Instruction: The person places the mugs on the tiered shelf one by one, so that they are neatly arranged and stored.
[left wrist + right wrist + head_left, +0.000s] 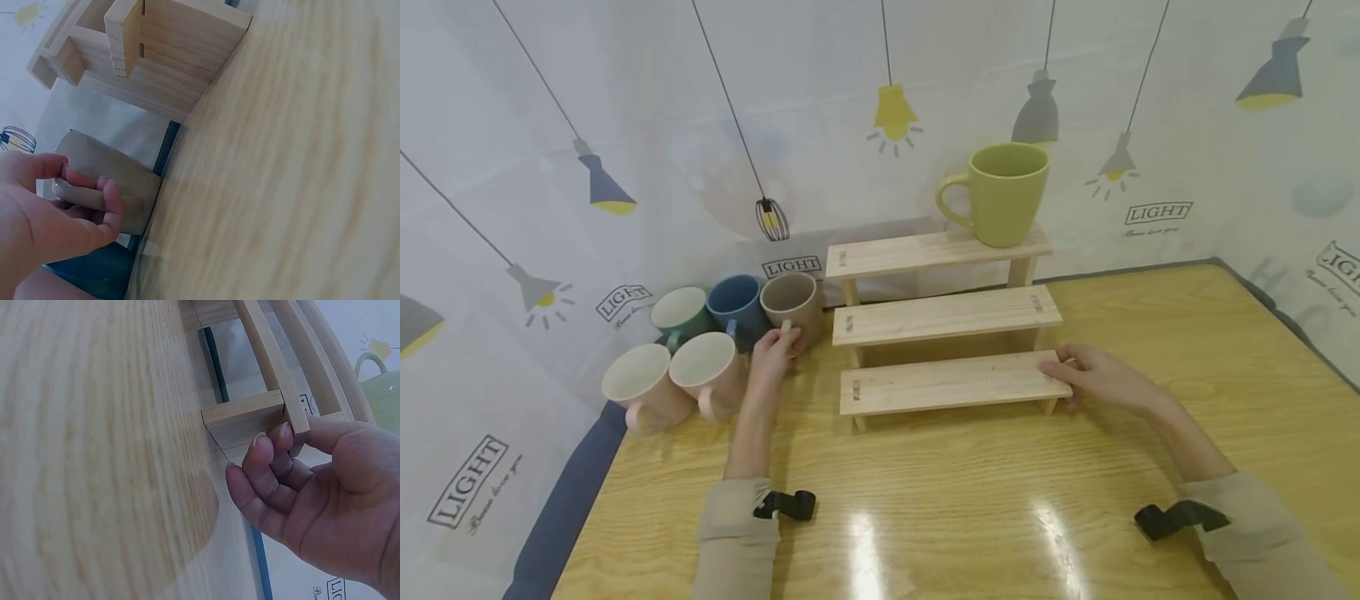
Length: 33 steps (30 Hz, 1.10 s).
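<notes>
A taupe mug (pixel 793 304) stands on the table at the right end of the back row of mugs. My left hand (pixel 770 357) holds its handle, and the left wrist view shows the fingers curled round that handle (pixel 87 196). A three-step wooden shelf (pixel 951 382) stands to the right of the mugs. With thumb on top and fingers below, my right hand (pixel 1101 379) grips the right end of its lowest step (pixel 275 369). On the top step, near the right end, a lime-green mug (pixel 1007 196) sits upright with its handle to the left.
Left of the taupe mug stand a blue mug (pixel 737 307) and a green mug (pixel 681 315) with a pale inside. Two pale pink mugs (pixel 709 371) are in front of them. Behind the wooden table (pixel 962 492) hangs a white cloth (pixel 820 100) printed with lamps.
</notes>
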Each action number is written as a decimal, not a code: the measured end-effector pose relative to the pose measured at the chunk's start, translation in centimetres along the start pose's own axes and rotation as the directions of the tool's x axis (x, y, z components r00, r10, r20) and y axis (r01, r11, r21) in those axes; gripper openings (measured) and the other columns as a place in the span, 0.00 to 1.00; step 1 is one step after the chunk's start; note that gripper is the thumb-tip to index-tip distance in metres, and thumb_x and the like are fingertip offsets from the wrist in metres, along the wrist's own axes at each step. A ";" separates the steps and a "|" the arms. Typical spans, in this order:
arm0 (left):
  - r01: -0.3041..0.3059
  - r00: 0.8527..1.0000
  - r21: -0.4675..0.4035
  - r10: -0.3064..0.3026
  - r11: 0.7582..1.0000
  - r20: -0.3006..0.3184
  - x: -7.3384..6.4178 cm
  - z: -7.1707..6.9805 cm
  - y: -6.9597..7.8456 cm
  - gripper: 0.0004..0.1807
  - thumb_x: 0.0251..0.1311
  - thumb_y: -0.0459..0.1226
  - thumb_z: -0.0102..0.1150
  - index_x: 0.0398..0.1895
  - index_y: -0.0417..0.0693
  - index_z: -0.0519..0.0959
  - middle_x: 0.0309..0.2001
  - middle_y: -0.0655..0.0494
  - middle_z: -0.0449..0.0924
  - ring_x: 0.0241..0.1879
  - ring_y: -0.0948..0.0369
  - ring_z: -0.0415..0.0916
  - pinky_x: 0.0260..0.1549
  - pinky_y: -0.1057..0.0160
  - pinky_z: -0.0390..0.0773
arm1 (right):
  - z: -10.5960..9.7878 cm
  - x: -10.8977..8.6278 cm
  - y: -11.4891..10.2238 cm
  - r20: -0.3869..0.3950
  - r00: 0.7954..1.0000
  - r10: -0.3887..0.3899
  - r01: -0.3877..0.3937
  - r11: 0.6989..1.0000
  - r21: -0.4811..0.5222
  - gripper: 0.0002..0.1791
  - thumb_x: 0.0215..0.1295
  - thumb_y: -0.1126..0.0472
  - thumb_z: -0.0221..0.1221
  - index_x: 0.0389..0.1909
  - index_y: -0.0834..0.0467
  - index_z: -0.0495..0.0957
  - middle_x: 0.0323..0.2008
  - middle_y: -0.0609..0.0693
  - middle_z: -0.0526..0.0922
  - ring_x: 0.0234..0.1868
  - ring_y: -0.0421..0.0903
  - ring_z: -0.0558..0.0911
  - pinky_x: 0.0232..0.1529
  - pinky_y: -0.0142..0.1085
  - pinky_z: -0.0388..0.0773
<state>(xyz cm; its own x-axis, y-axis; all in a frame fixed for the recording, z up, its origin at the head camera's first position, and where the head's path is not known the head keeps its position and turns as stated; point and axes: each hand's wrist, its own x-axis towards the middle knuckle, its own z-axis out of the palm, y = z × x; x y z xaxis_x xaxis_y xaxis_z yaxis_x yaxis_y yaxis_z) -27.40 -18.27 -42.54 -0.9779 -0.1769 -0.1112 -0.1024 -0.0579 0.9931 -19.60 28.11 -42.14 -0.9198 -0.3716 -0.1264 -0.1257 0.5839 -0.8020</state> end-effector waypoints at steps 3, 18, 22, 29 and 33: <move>0.004 1.000 -0.022 -0.004 1.000 0.003 -0.1 0.1 0.0 0.08 0.72 0.33 0.50 0.31 0.41 0.70 0.25 0.56 0.69 0.31 0.59 0.69 0.38 0.61 0.75 | 0.0 0.1 0.0 0.003 1.000 0.001 -0.001 1.000 0.005 0.30 0.79 0.50 0.50 0.61 0.76 0.64 0.22 0.52 0.75 0.29 0.48 0.83 0.47 0.43 0.77; -0.058 0.998 -0.137 0.053 0.989 -0.045 -0.4 0.3 0.0 0.20 0.67 0.33 0.48 0.16 0.50 0.60 0.14 0.61 0.56 0.18 0.64 0.54 0.23 0.65 0.57 | 0.1 0.2 0.6 0.003 1.000 -0.007 0.006 0.999 0.037 0.20 0.79 0.50 0.49 0.47 0.67 0.67 0.21 0.53 0.73 0.30 0.50 0.84 0.42 0.41 0.74; -0.092 0.993 -0.136 0.081 0.986 -0.085 -1.2 0.7 0.9 0.19 0.66 0.31 0.48 0.16 0.49 0.61 0.14 0.61 0.59 0.16 0.66 0.55 0.18 0.68 0.56 | 0.1 0.3 0.7 0.008 1.000 0.003 -0.003 1.000 0.031 0.22 0.79 0.49 0.49 0.48 0.67 0.67 0.21 0.54 0.73 0.31 0.51 0.84 0.43 0.42 0.74; -0.213 0.958 -0.018 0.206 0.977 -0.198 -1.3 1.0 1.2 0.17 0.63 0.34 0.50 0.16 0.51 0.62 0.13 0.65 0.60 0.15 0.69 0.55 0.17 0.70 0.54 | 0.2 0.3 0.6 0.010 1.000 0.002 -0.002 0.999 0.032 0.22 0.79 0.50 0.49 0.53 0.69 0.66 0.22 0.53 0.74 0.31 0.50 0.83 0.44 0.42 0.74; -0.255 0.941 0.041 0.258 0.966 -0.219 -1.9 1.3 2.1 0.18 0.65 0.35 0.51 0.17 0.51 0.60 0.14 0.65 0.58 0.16 0.68 0.55 0.18 0.69 0.54 | 0.2 0.3 0.7 0.006 1.000 0.002 -0.003 1.000 0.030 0.21 0.80 0.51 0.49 0.52 0.68 0.66 0.22 0.53 0.73 0.31 0.50 0.83 0.41 0.40 0.74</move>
<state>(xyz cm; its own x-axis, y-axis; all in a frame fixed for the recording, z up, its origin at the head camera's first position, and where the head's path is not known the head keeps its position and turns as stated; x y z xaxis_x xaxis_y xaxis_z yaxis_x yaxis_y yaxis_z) -26.02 -16.76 -40.22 -0.9067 -0.3969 0.1428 0.1428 0.0299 0.9893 -19.86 28.28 -42.87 -0.9178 -0.3746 -0.1318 -0.1119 0.5626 -0.8191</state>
